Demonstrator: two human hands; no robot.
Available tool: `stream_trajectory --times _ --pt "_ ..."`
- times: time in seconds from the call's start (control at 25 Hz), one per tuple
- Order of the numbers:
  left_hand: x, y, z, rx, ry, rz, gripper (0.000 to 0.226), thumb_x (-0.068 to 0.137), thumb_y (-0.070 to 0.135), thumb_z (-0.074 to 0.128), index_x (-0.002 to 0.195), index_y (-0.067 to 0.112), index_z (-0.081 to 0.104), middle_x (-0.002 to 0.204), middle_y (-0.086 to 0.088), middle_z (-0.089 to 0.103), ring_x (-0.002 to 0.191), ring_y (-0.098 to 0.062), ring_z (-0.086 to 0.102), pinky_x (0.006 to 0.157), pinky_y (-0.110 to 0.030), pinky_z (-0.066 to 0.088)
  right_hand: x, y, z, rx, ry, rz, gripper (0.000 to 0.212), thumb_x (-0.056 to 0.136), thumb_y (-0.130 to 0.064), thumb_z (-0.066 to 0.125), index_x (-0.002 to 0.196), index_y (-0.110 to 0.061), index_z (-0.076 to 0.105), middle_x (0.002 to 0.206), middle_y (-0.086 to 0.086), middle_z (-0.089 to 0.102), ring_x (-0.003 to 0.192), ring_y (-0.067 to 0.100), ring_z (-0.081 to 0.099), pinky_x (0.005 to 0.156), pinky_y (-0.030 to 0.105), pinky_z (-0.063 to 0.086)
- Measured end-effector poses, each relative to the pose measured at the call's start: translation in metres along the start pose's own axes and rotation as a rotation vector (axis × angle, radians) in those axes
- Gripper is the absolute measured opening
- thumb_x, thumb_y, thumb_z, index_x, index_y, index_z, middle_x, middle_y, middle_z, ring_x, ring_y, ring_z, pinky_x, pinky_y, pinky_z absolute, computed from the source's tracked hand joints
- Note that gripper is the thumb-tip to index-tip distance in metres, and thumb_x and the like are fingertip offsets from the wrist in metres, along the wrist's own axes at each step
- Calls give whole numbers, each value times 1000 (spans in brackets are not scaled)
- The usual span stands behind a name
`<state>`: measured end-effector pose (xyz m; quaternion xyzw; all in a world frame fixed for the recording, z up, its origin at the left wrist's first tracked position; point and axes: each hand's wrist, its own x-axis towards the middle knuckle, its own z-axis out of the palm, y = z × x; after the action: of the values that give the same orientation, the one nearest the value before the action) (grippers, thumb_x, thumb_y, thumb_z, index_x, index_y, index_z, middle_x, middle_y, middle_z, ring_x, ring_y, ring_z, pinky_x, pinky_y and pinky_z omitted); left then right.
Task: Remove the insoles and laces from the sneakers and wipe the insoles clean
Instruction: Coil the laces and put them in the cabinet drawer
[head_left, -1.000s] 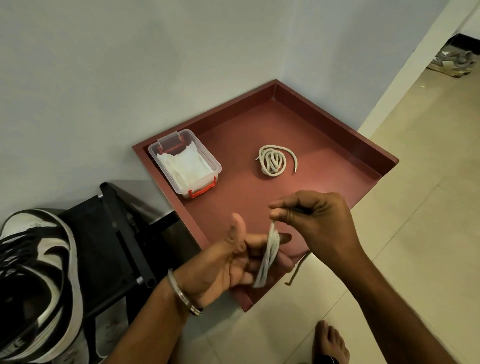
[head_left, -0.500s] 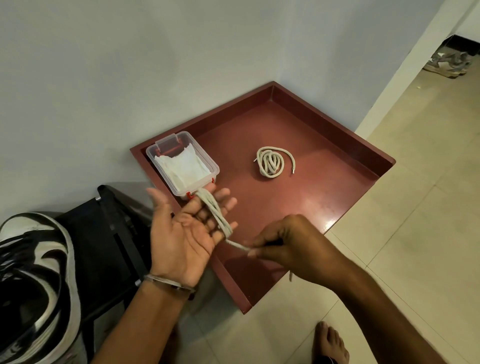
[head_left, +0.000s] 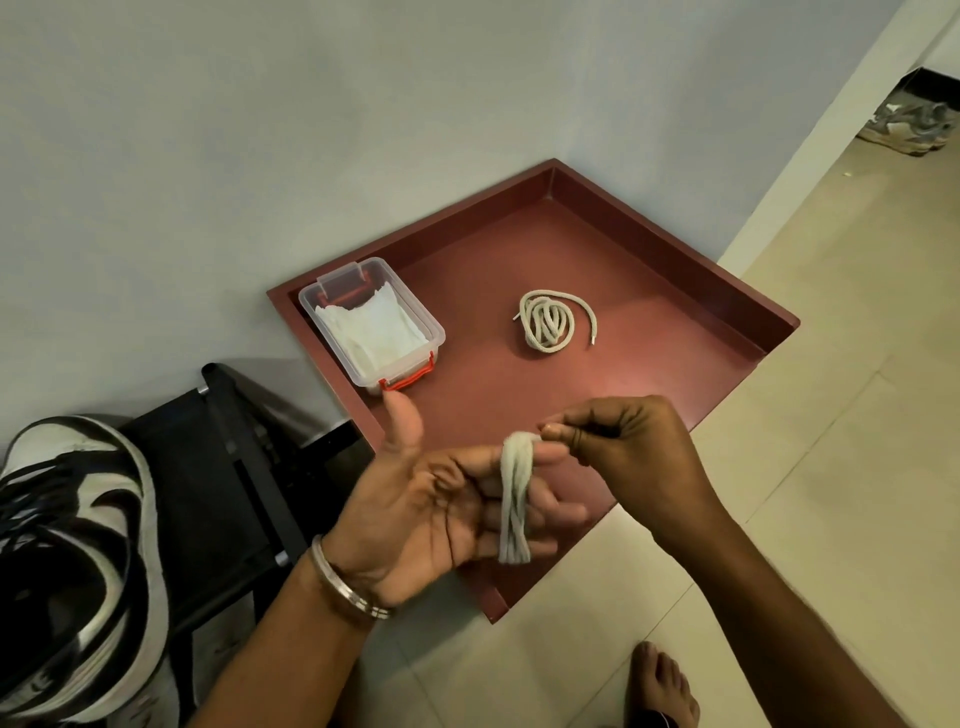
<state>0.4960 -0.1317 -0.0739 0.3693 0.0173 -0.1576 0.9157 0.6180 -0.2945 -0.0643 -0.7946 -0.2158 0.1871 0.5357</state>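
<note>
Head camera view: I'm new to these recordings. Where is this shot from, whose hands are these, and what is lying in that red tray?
There is no robot here. A person wears one wide-angle camera on the head, looking forward and down, so you see their own two bare hands. The left hand is held palm up with a pale lace wound in loops around its straight fingers. The right hand pinches the end of that lace at the top of the loops. Behind the hands a red tray sits on the floor in a corner. In it lie a second coiled lace and a clear box with red clips, holding white wipes or tissue. At lower left is a black and white sneaker.
</note>
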Motion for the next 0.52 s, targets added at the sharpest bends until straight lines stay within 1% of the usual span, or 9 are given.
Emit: stream_trajectory --times 0.08,0.12,0.16,0.2,0.24,0.32,0.36,0.44,0.52 --pt "1 1 -3 -218 -45 125 113 72 84 44 141 -5 41 109 -17 65 128 -46 47 108 -67 28 -1 4 3 -129 -67 69 8 79 -19 78 86 -18 80 73 -7 74 63 5 66 57 19 50" --pt "2 2 -4 -312 -37 189 112 73 83 45 142 -5 39 108 -16 65 129 -44 47 108 -67 27 -3 5 6 -214 -132 89 7 80 -22 78 86 -21 80 73 -8 74 63 5 65 58 20 52" --pt "3 2 -5 -379 10 251 110 73 82 45 142 -3 41 108 -14 66 130 -41 47 109 -67 28 -4 5 9 -294 -211 95 7 80 -25 78 87 -24 80 74 -11 74 65 3 65 61 19 53" --pt "4 4 -5 -408 103 312 108 73 82 45 141 -2 43 107 -12 67 130 -38 48 108 -65 30 -6 5 12 -349 -294 97 8 80 -26 78 88 -25 80 76 -12 74 67 0 66 65 18 55" --pt "5 6 -4 -407 225 363 106 73 82 43 139 -1 47 107 -11 68 129 -36 51 106 -65 33 -8 4 15 -379 -372 103 9 81 -27 78 89 -25 80 79 -13 75 70 0 67 70 19 57" --pt "7 7 -3 -348 435 412 104 73 82 35 135 0 52 109 -11 69 124 -33 56 104 -64 36 -9 0 16 -402 -492 106 10 81 -26 79 91 -23 80 83 -12 75 75 2 69 77 27 59" --pt "9 5 -2 -276 499 408 103 73 82 31 134 1 53 111 -12 69 122 -32 58 104 -63 37 -9 -3 14 -397 -533 99 11 81 -25 79 91 -22 80 83 -12 76 76 2 69 78 29 59" --pt "11 1 -1 -57 588 361 100 74 81 24 131 4 56 114 -15 68 118 -31 61 106 -60 38 -6 -10 5 -335 -585 78 11 80 -24 79 91 -20 80 83 -11 76 76 4 70 78 29 59" --pt "13 -4 0 167 625 299 100 71 85 28 131 10 57 116 -15 69 117 -27 62 108 -56 38 -3 -18 -7 -232 -571 61 15 78 -24 80 92 -20 80 83 -11 76 78 6 71 79 30 59"
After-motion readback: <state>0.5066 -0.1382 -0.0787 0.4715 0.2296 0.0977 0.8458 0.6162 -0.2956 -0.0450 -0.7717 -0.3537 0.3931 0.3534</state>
